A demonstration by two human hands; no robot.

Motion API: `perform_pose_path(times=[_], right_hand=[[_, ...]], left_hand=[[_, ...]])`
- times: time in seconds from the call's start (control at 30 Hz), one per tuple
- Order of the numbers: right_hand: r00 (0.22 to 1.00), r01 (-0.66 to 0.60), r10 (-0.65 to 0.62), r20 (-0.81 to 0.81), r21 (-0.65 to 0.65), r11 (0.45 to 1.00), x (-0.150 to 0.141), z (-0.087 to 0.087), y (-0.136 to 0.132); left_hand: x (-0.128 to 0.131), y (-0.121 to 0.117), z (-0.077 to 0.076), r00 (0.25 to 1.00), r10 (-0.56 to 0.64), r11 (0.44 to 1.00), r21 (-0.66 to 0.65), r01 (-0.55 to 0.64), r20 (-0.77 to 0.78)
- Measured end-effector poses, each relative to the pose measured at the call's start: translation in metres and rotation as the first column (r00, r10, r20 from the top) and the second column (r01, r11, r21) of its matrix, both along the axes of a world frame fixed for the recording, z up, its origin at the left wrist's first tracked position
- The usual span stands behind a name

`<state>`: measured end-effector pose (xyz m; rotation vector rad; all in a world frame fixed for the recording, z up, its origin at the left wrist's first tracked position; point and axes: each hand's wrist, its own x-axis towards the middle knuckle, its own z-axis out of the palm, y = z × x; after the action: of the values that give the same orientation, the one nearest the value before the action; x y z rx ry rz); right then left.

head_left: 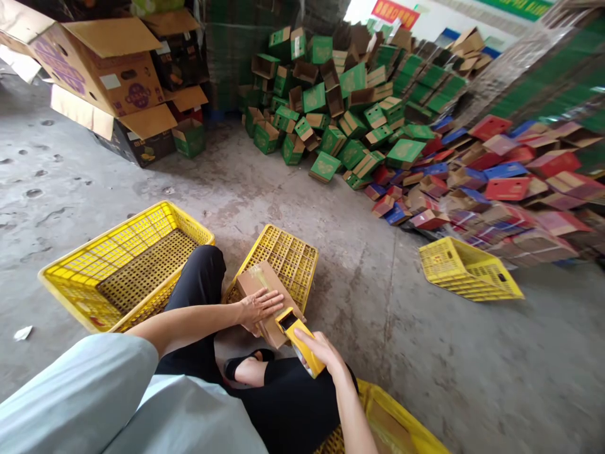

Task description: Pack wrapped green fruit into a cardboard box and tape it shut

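A brown cardboard box (255,280) rests on an upturned yellow plastic crate (290,252) between my knees. My left hand (259,308) lies on the top of the box with its fingers stretched out flat. In my right hand (319,350) is a yellow tape dispenser (302,343), its front end at the near right end of the box. My fingers wrap round the dispenser body. A strip of tape shows along the box top near its far end. The underside of the box is hidden.
To my left stands a large yellow crate (137,271); another yellow crate (467,268) lies at right. A yellow crate (397,410) is beside my right leg. Green boxes (326,165) and red and blue boxes (508,189) pile up ahead. Large cartons (127,82) stand back left.
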<state>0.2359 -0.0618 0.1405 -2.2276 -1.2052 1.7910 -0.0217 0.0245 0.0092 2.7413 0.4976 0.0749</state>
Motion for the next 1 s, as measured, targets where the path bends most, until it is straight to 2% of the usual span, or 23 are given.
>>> perform_pose_path(times=[0.13,0.33,0.6,0.83,1.0], right_hand=[[1.000,0.018,-0.018,-0.010,-0.010,1.000,0.002,-0.002,-0.002],[1.000,-0.001,0.001,-0.026,-0.008,1.000,0.004,0.000,-0.001],[1.000,-0.009,0.009,-0.027,0.001,1.000,0.021,0.004,-0.019],[1.000,0.008,-0.008,0.002,0.013,1.000,0.023,-0.003,-0.030],[1.000,0.006,-0.006,-0.014,0.005,1.000,0.023,-0.002,-0.030]], left_hand=[[0.008,-0.007,0.004,0.994,-0.104,0.994,-0.042,0.105,0.032],[0.009,-0.002,0.008,0.992,-0.127,0.985,-0.118,0.128,0.013],[0.007,-0.002,0.011,0.993,-0.118,0.988,-0.097,0.118,0.012],[0.013,-0.014,0.017,0.998,-0.056,0.997,-0.055,0.054,-0.034],[0.020,-0.028,0.015,0.991,-0.133,0.989,-0.054,0.134,0.031]])
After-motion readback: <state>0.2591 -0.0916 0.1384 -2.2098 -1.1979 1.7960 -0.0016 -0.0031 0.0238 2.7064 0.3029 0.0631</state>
